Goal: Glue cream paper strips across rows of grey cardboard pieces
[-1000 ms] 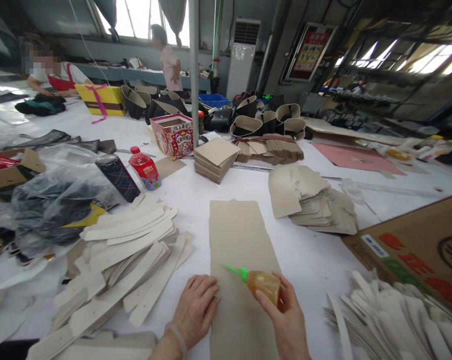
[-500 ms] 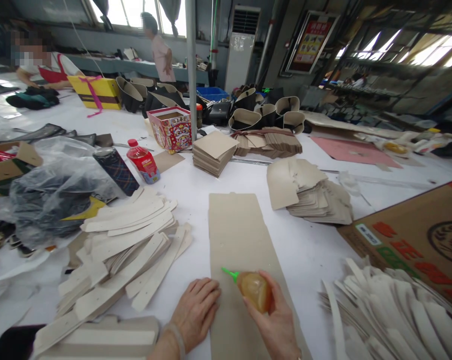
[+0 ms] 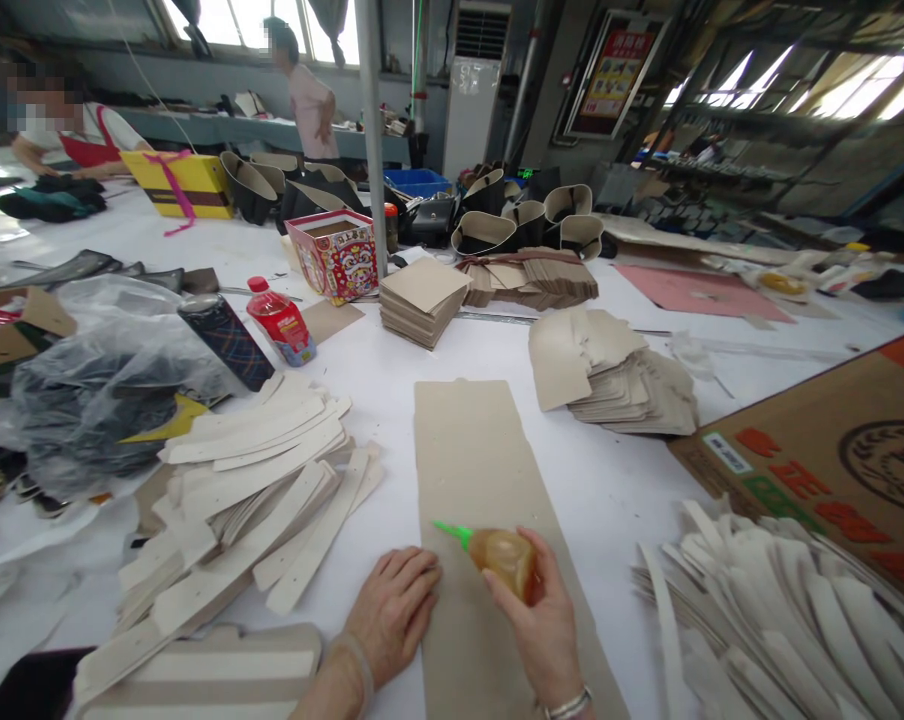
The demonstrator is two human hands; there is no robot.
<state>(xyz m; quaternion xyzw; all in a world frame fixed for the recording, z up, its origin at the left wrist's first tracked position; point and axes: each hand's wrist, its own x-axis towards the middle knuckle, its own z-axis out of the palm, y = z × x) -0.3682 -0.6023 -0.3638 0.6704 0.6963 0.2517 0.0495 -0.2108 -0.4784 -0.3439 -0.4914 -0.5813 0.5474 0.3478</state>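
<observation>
A long beige cardboard panel (image 3: 482, 460) lies lengthwise on the white table before me. My right hand (image 3: 546, 630) grips a squeeze bottle of amber glue (image 3: 501, 562) over the panel. Its thin green nozzle (image 3: 452, 531) points left, near the panel's left edge. I cannot tell whether the tip touches the surface. My left hand (image 3: 396, 615) rests palm down along that left edge, fingers lying flat and holding nothing. Left of it is a loose pile of pale card strips (image 3: 249, 500).
Stacked square boards (image 3: 424, 300) and cut card pieces (image 3: 609, 370) sit beyond the panel. Right are more curved strips (image 3: 789, 620) and a printed carton (image 3: 834, 460). A red-capped bottle (image 3: 281, 322) and a patterned box (image 3: 336, 255) stand back left. Two people are across the table.
My right hand has moved slightly up and left with the glue bottle, bringing the nozzle closer to the panel's left edge. My left hand stays put. The view has shifted slightly.
</observation>
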